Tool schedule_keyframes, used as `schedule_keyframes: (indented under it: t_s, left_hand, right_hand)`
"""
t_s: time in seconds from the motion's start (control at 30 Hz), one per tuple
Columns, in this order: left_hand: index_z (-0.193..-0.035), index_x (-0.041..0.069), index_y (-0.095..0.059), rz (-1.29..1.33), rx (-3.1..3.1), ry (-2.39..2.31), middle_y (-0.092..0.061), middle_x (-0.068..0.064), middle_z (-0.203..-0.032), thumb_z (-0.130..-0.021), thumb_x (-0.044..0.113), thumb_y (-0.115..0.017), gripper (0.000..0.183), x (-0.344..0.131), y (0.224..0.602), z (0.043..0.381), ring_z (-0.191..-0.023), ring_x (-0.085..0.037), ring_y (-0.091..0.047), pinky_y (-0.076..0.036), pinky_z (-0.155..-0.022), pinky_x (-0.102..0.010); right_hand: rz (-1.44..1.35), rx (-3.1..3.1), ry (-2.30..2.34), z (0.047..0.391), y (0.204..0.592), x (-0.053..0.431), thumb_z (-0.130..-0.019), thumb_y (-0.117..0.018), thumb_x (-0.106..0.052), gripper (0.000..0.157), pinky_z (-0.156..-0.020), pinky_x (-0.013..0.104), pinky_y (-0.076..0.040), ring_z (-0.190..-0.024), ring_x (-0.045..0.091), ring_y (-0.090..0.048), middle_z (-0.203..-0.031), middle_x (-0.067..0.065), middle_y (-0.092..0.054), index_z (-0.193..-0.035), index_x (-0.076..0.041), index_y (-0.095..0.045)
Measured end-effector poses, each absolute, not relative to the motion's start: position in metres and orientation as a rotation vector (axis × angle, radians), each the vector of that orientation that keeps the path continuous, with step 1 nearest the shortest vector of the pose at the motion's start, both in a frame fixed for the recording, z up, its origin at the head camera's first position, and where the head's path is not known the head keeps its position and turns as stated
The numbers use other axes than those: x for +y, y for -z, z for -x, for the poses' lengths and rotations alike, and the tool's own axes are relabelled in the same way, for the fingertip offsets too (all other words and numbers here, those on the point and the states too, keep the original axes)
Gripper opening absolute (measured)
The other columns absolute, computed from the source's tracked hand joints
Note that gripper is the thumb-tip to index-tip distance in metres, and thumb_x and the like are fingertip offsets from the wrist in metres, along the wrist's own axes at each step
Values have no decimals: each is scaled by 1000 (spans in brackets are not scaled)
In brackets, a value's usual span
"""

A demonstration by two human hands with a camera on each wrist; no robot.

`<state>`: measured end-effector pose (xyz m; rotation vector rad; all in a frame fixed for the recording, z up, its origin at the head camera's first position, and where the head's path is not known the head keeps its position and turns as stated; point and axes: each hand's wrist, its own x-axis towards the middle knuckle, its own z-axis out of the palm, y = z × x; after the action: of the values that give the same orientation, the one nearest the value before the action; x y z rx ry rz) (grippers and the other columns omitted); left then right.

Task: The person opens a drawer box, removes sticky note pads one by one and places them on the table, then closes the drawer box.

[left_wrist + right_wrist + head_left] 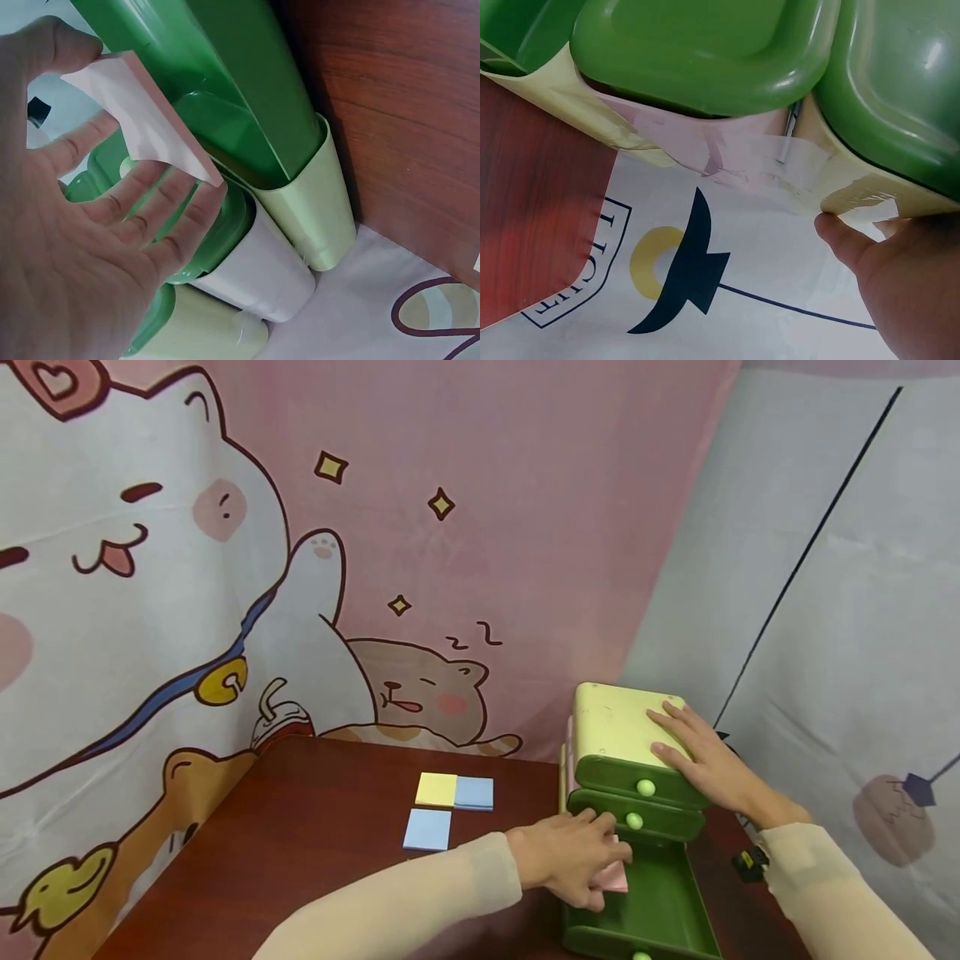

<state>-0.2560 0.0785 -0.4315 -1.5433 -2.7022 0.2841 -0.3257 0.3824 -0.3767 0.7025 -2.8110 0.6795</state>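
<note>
My left hand (573,856) pinches a pink pad of sticky notes (613,875) above the pulled-out bottom drawer (663,893) of a small green-fronted drawer unit. In the left wrist view, the thumb is at one end of the pad (142,112) and the fingers lie along its other side. Extended fingers of my right hand (708,760) rest on the unit's cream top (618,718). In the right wrist view, only part of this hand (907,277) shows, beside the cream casing. The two upper drawers, with pale green knobs, are nearly closed.
On the dark wooden table (315,843), left of the unit, lie a yellow sticky-note pad (436,789), a blue one (475,793) beside it and another blue pad (427,829) nearer me. A cartoon-printed cloth (525,527) hangs behind. A small black object (750,864) is by my right wrist.
</note>
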Motion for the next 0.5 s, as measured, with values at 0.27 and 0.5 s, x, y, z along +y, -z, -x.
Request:
schedule_keyframes:
  t_s: [0.27,0.5]
  left_hand:
    - [-162,46,-59,1505,-2635,-243,-57,9,-152,-102,63,-78,64,58,425,250,-116,-8,-56,-51,-84,-19]
    - [-159,44,-61,1492,-2582,-218,-57,8,-153,-101,61,-79,63,42,421,242,-119,-9,-56,-47,-79,-19]
  right_hand:
    - [-708,-2808,-679,327,378,382,-122,-56,-41,70,-123,98,-17,-180,60,-2,-194,27,-18,-184,-18,-36]
    - [-703,-2806,-676,326,377,383,-122,-57,-40,70,-124,98,-16,-180,62,-3,-193,28,-19,-184,-16,-36]
